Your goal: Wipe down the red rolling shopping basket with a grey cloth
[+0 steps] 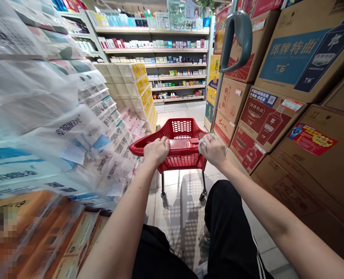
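A small red plastic shopping cart (183, 161) stands on the floor just ahead of my legs, its mesh basket showing no goods. My left hand (156, 151) is closed around the left part of its handle (181, 145). At the right end of that handle, my right hand (214, 149) is closed on a pale, crumpled cloth (202, 145), pressed against the cart. A thin metal pole (218, 93) with a grey loop-shaped grip (222, 58) rises close behind my right hand. Whether the pole is fixed to the cart, I cannot tell.
Wrapped paper packs (81, 131) are piled high on the left, with orange packages (40, 232) below. Stacked cartons (294, 50) line the right side. Beyond the tiled floor (180, 110), shelves (125, 51) of small boxes and bottles cross the aisle's end.
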Demonstrator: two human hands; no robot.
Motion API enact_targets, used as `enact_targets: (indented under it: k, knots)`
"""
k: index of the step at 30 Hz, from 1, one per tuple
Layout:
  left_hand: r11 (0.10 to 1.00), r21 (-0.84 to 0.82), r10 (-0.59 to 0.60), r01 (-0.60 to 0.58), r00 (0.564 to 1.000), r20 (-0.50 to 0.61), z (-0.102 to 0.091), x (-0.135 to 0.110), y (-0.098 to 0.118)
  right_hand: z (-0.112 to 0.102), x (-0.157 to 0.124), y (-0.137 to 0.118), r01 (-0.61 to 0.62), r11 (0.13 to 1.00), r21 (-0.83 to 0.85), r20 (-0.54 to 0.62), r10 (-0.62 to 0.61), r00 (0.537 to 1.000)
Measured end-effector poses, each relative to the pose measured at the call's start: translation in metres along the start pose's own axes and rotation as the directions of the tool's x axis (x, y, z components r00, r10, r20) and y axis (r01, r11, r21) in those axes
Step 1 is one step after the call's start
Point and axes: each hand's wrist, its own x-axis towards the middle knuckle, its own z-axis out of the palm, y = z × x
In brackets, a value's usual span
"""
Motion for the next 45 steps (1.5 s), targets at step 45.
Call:
enact_targets:
  k: [45]
  knots:
    - [0.994, 0.104, -0.036, 0.031, 0.998, 0.049, 0.002, -0.009, -0.016, 0.008, 0.059, -0.001, -0.141, 0.987, 0.076, 0.309, 0.111, 0.945]
